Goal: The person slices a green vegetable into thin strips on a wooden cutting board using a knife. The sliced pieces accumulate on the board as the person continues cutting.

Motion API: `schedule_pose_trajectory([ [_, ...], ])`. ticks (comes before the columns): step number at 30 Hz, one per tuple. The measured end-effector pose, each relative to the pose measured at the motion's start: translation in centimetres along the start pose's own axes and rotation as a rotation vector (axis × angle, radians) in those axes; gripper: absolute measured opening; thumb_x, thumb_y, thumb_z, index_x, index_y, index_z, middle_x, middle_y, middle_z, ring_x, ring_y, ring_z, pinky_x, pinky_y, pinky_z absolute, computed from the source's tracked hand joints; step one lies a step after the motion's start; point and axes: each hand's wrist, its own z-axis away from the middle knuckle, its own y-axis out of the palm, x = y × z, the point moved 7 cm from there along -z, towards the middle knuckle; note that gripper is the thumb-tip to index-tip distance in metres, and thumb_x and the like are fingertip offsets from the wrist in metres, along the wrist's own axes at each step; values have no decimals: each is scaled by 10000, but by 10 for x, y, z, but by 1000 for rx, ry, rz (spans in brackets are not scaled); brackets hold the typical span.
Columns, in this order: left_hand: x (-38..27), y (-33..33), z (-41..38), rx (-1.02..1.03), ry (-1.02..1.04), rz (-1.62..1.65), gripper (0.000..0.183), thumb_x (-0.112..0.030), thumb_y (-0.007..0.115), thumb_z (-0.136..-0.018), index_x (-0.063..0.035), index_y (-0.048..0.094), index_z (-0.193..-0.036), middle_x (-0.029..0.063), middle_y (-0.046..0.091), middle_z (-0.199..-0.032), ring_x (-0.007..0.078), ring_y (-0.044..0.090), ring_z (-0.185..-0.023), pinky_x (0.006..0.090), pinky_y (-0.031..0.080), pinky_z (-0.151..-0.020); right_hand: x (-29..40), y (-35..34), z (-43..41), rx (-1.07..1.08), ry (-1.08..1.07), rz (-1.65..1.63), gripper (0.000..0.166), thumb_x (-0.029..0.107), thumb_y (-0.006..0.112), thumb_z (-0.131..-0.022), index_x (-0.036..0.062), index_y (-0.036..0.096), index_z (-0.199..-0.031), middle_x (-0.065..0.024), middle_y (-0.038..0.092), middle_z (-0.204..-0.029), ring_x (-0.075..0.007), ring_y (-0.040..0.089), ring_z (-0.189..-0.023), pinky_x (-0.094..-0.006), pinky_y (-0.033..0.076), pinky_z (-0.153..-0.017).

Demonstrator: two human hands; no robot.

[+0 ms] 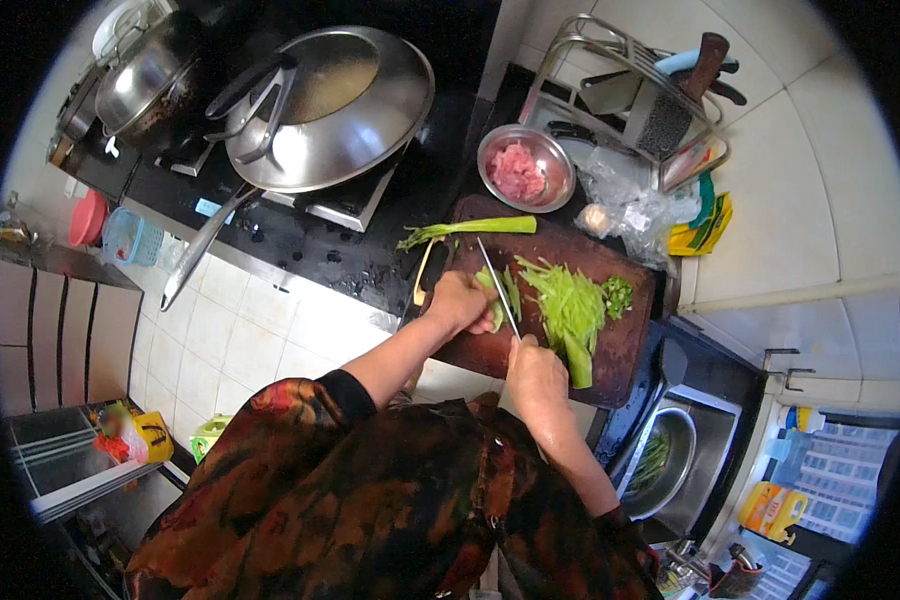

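Observation:
My right hand [538, 375] grips a kitchen knife [499, 285], its blade edge-down over the wooden cutting board [469, 352]. Just left of the blade, my left hand [461, 301] holds a piece of pale green vegetable stem [498, 315] against the board. Thin slices lie close to the blade. To the knife's right is a heap of green strips [566, 300], with a thicker uncut piece [580, 366] at its near end. A small pile of chopped green bits [616, 295] sits beside the heap. One long stem [487, 226] rests across the board's far left edge.
A steel bowl of raw meat [523, 171] stands behind the board, beside crumpled plastic bags [630, 217] and a knife rack [645, 97]. A lidded wok [337, 112] is on the stove, its handle [206, 247] jutting past the counter edge. At right, a sink [709, 465] holds a basin [682, 450] of greens.

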Motion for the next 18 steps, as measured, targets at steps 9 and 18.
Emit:
schedule_pose_trajectory([
  [9, 0, 0, -2, 11, 5, 13, 162, -101, 583, -846, 28, 499, -796, 114, 585, -592, 181, 590, -449, 289, 504, -383, -1, -12, -3, 12, 3, -29, 337, 266, 459, -921, -15, 560, -765, -255, 577, -608, -427, 599, -615, -495, 485, -576],
  [18, 6, -1, -4, 12, -18, 24, 172, -122, 589, -851, 18, 506, -794, 113, 587, -596, 186, 598, -452, 288, 506, -384, 1, -18, -3, 27, -23, -16, 335, 250, 464, -923, -14, 567, -744, -234, 594, -612, -398, 615, -601, -464, 499, -550],
])
